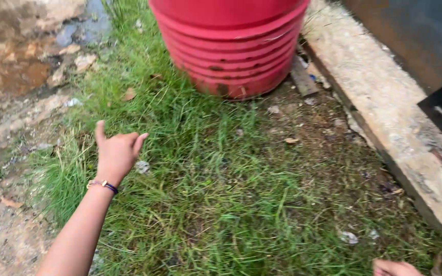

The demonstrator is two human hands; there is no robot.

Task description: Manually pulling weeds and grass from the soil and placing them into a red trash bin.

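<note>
Barrel [229,46] red, ribbed, on grass [221,194]

Ground [221,204] under patchy green grass, thinning to bare dirt toward 2 o'clock. Red ribbed barrel [231,46] standing upright on grass at 12 o'clock. Concrete ledge [384,102] running along edge from 1 to 5 o'clock. Muddy stones [21,66] and puddle [85,25] at 10 to 11 o'clock. Dry leaf [128,94] near 11 o'clock, pale scrap [348,237] at 5 o'clock, flat wood piece [303,79] just beside barrel foot.
</note>
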